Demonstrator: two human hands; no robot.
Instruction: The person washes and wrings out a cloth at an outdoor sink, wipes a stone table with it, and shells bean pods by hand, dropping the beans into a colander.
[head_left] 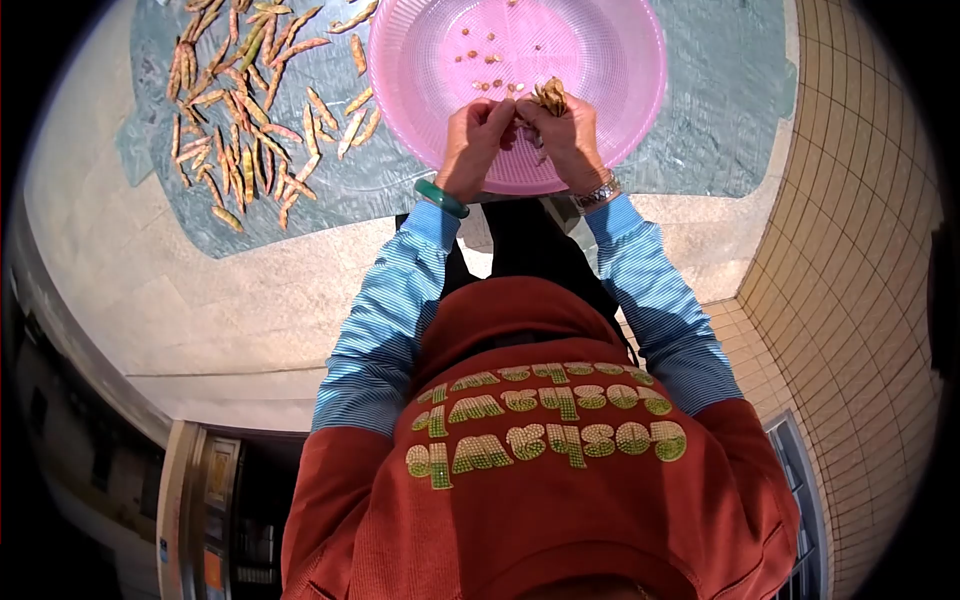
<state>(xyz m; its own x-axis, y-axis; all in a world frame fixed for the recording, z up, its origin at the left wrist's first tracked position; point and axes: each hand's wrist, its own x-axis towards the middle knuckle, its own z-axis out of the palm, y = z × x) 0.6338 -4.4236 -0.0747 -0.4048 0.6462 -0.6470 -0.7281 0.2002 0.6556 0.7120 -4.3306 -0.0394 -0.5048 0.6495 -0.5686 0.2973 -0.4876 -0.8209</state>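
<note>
1. A pale, stone-like floor (260,325) is stretching under the work; a beige wall of square tiles with dark joints (850,200) is rising along the right side of the view.
2. A wide, wrinkled, grey-green plastic sheet (725,100) is covering part of the floor; the person is wearing a rust-red sweatshirt (560,500) with green and cream lettering, and blue-and-white striped sleeves (385,290) are showing below its cuffs.
3. A round, translucent pink plastic basin (620,60) with a ribbed wall is standing on the sheet, in front of the person.
4. Many long, slender bean pods, cream to yellow with reddish streaks (245,120), are lying on the sheet to the left of the basin; they are crowding loosely together, some overlapping, a few resting apart near the rim.
5. The left hand (472,145) is pinching narrowly over the basin; its fingertips are meeting those of the right hand (573,140), and what they are gripping is too small to tell; the right hand is also holding a crumpled bunch of dry, tan pods (549,96).
6. A smooth green bangle (442,198) is circling the left wrist; a silver-coloured metal watch (598,192) is circling the right.
7. Small, rounded brown and pale seeds (472,55) are lying scattered inside the basin, beyond the fingertips.
</note>
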